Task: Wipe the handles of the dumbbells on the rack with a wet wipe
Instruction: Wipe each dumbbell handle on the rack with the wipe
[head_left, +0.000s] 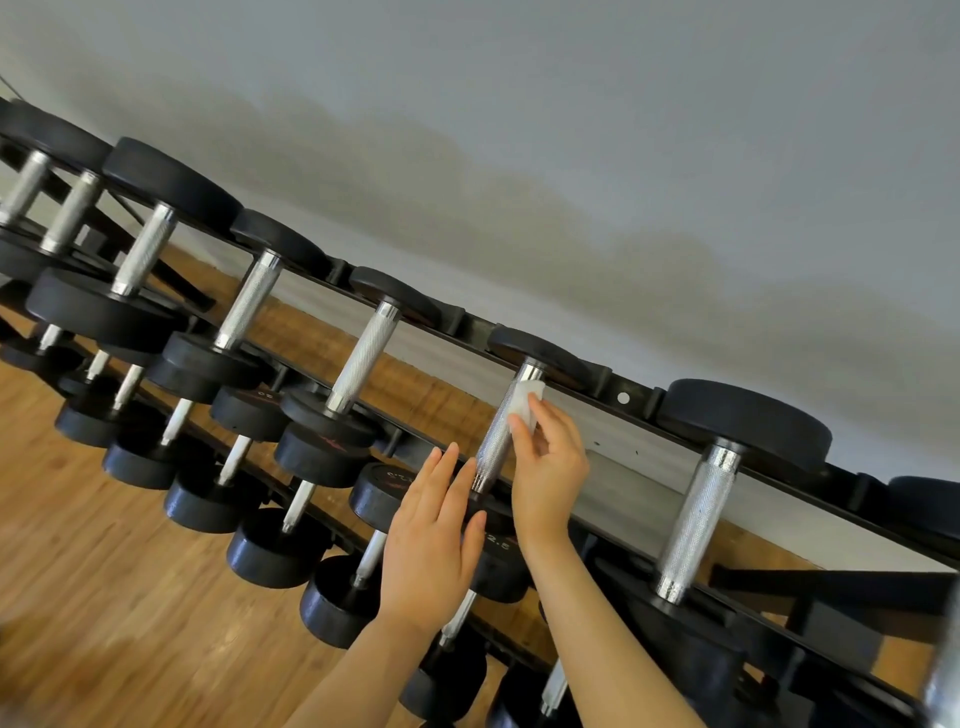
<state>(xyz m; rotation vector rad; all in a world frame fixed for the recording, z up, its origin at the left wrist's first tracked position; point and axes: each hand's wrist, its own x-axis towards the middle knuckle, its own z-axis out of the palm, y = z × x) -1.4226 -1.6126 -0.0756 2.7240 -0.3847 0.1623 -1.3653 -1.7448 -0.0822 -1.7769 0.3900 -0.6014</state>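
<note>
Grey wall (623, 156) fills the upper field behind the rack; wood floor (104, 597) lies below and in front of it.

Rack (631, 397): black, tiered, running diagonally from upper left to lower right. Top tier carries a row of black-headed dumbbells with knurled chrome handles; lower tiers carry smaller ones.

Dumbbell being wiped (540, 358): top tier of the rack, near mid-row, between a larger dumbbell (696, 509) on its right and a similar one (363, 358) on its left. Its handle (493, 441) is bare over the lower part.

Left hand (431, 551): fingers straight and together, holding nothing, laid over the near head of that dumbbell at the rack's front rail.

Right hand (550, 467): fingers pinch the wet wipe against the handle's upper right side.

Wet wipe (527, 397): small, white, folded, touching the top of the handle just below the far head.
</note>
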